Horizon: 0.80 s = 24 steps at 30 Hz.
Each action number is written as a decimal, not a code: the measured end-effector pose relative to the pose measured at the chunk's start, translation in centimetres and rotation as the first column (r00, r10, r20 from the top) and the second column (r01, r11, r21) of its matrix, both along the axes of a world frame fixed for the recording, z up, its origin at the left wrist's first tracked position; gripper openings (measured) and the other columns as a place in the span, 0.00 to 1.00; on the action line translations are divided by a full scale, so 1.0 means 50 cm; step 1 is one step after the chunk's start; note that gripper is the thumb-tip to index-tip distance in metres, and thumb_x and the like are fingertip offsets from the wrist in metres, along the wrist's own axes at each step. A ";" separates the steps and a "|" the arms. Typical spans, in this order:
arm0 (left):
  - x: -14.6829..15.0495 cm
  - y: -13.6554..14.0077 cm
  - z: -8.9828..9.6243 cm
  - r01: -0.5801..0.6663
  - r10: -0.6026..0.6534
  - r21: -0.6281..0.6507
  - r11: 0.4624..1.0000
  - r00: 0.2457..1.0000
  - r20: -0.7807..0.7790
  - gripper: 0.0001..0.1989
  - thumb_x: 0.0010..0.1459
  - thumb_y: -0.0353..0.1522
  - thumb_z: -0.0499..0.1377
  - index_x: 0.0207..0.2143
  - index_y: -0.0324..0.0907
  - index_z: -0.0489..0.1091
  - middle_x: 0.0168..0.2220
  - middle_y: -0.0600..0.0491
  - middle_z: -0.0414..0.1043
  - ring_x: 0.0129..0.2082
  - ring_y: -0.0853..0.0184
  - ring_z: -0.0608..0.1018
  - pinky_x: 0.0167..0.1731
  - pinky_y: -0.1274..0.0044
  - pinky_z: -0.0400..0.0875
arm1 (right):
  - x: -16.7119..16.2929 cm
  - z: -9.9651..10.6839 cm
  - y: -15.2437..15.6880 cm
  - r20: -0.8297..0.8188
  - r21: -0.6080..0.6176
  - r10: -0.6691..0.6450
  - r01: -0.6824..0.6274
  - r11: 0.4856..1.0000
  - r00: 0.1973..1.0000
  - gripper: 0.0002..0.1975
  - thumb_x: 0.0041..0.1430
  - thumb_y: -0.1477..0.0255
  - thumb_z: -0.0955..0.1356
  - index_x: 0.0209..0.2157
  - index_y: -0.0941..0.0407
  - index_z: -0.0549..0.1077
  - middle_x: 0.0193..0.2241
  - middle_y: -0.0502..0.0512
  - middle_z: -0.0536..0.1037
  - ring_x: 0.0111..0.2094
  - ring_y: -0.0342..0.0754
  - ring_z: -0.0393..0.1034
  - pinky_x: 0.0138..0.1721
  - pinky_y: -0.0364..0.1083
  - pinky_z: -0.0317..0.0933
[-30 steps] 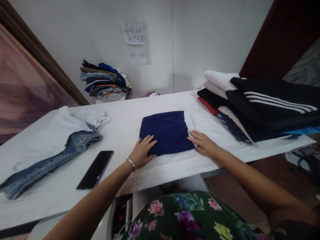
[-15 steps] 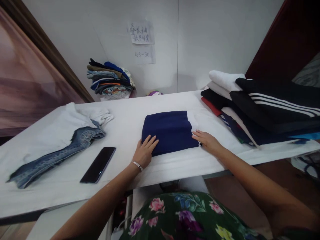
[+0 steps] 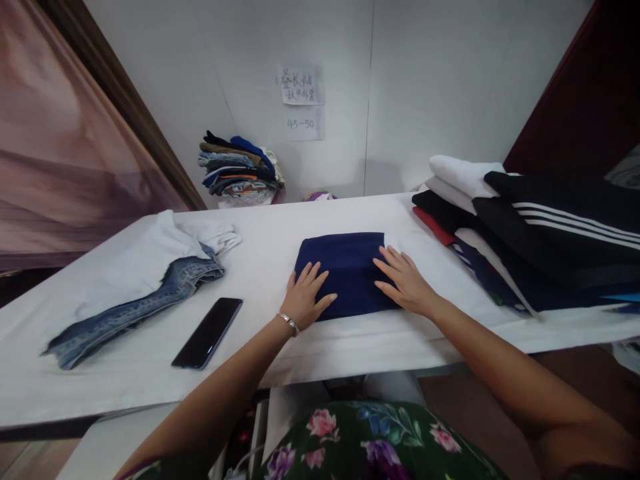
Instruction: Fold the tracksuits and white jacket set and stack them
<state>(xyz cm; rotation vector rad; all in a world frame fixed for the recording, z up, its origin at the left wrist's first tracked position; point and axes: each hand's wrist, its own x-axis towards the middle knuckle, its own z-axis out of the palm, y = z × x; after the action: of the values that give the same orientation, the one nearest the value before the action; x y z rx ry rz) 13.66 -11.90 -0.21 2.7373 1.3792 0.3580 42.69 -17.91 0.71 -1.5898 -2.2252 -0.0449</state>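
A dark blue folded garment (image 3: 345, 267) lies flat on the white-covered table (image 3: 265, 267) in front of me; its kind does not show. My left hand (image 3: 307, 293) rests on its left front part, fingers spread. Across its right edge lies my right hand (image 3: 404, 279), also with fingers stretched and apart. Both palms face down, and neither hand grips the cloth. A bracelet (image 3: 289, 323) circles my left wrist.
On the right stands a stack of folded clothes (image 3: 500, 220). A black phone (image 3: 207, 333) and a crumpled denim and white garment (image 3: 150, 280) lie left. Another clothes pile (image 3: 240, 167) stands behind the table, against the wall with paper signs (image 3: 303, 87).
My right hand has moved from beside the right edge onto the blue garment, fingers now spread. My left thumb is now stretched out over the cloth. The camera view has shifted slightly.
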 end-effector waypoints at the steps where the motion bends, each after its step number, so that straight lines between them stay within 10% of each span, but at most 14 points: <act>1: 0.015 0.005 -0.006 -0.014 0.014 0.034 0.999 1.000 -0.013 0.31 0.61 0.48 0.49 0.62 0.45 0.56 0.66 0.48 0.46 0.66 0.55 0.47 0.62 0.54 0.40 | -0.012 -0.003 0.018 0.017 -0.012 -0.030 0.030 0.999 0.999 0.28 0.64 0.58 0.57 0.63 0.54 0.56 0.66 0.56 0.45 0.67 0.53 0.34 0.64 0.59 0.36; 6: 0.038 0.021 -0.050 -0.038 0.041 0.029 0.999 0.994 -0.099 0.32 0.60 0.50 0.48 0.62 0.45 0.56 0.66 0.48 0.48 0.66 0.54 0.49 0.61 0.52 0.42 | -0.013 -0.070 0.075 0.055 -0.277 -0.127 0.138 0.951 0.990 0.33 0.63 0.51 0.55 0.64 0.53 0.53 0.66 0.57 0.45 0.67 0.55 0.35 0.63 0.61 0.39; 24: 0.026 0.014 -0.063 -0.020 0.020 0.019 1.000 1.000 0.021 0.30 0.60 0.48 0.51 0.62 0.47 0.58 0.66 0.48 0.50 0.66 0.54 0.49 0.61 0.52 0.37 | 0.004 -0.094 0.133 0.047 -0.320 -0.283 0.282 0.904 0.958 0.34 0.63 0.50 0.54 0.64 0.52 0.52 0.66 0.55 0.46 0.66 0.58 0.36 0.62 0.63 0.39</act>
<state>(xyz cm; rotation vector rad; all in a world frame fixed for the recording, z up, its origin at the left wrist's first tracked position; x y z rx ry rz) 14.97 -11.21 -3.34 2.7291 1.4062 0.4020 42.87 -11.25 -3.99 -2.0786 -2.0605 0.2535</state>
